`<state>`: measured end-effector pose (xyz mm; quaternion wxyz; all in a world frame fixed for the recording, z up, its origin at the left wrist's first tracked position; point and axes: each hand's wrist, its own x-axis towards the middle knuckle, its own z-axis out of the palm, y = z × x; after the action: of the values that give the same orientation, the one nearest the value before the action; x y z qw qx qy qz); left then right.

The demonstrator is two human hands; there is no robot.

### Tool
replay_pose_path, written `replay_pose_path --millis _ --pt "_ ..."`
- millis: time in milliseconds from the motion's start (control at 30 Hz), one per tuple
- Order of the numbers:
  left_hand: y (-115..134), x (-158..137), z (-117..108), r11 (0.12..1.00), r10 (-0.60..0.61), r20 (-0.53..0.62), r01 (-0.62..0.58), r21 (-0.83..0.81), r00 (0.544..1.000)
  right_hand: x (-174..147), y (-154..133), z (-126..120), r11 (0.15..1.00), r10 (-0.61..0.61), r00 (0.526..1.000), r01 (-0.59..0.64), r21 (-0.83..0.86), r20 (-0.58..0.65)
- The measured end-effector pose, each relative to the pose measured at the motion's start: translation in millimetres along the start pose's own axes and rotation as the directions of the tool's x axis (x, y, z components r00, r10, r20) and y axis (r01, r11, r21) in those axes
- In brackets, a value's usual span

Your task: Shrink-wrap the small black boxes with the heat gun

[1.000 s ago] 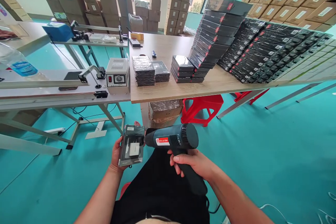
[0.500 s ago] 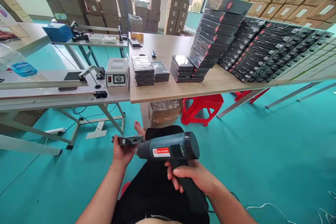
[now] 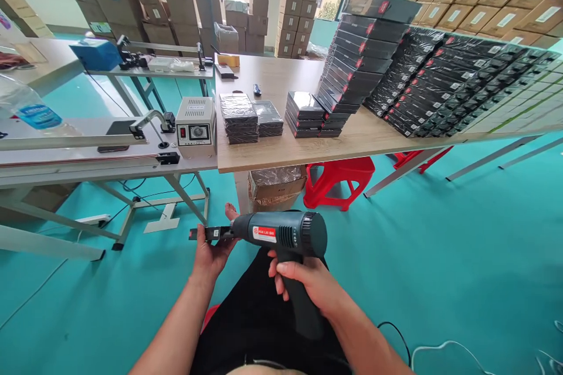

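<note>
My right hand (image 3: pixel 303 281) is closed around the handle of a dark blue-green heat gun (image 3: pixel 285 231), which points left above my lap. My left hand (image 3: pixel 211 256) grips a flat black box (image 3: pixel 213 233) with a small white label, seen edge-on. The gun's nozzle is close to the box's right end; whether they touch I cannot tell. Ahead on the wooden table (image 3: pixel 264 158) stand a stack of film-wrapped black boxes (image 3: pixel 238 119), a lower stack (image 3: pixel 268 118) beside it and more black boxes (image 3: pixel 305 114) to their right.
A white sealer box with a dial (image 3: pixel 196 127) sits on the left table by a long sealing bar (image 3: pixel 74 141). Tall black box stacks (image 3: pixel 360 58) fill the right side. A red stool (image 3: pixel 338 184) and a carton (image 3: pixel 278 184) are under the table. Cables (image 3: pixel 448 344) lie on the floor.
The heat gun has moved slightly left and up, bringing its nozzle over toward the box. The box in my left hand has turned a little and now shows more of its edge.
</note>
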<state>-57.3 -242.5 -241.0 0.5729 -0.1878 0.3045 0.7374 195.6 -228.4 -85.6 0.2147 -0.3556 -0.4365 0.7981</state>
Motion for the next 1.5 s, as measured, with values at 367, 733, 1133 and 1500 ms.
replay_pose_path --millis 367,733,1133,1500 --pt "-0.5 -0.9 3.3 0.998 0.033 -0.031 -0.034 -0.053 0.999 7.7 5.6 -7.4 1.000 0.018 0.990 -0.020 -0.013 -0.139" --pt "-0.6 -6.4 8.3 0.994 -0.009 -0.100 -0.003 -0.113 0.995 -8.4 20.4 -32.7 0.976 0.078 0.987 -0.048 0.212 -0.137" --pt "-4.1 -15.3 10.5 0.991 -0.069 -0.071 0.061 -0.118 0.995 -0.5 22.4 -32.3 0.978 0.074 0.990 -0.048 0.204 -0.122" --pt "3.1 -17.6 7.3 0.995 -0.069 0.023 0.071 -0.071 0.997 -4.8 17.4 -36.6 0.969 0.062 0.981 -0.015 0.247 -0.183"
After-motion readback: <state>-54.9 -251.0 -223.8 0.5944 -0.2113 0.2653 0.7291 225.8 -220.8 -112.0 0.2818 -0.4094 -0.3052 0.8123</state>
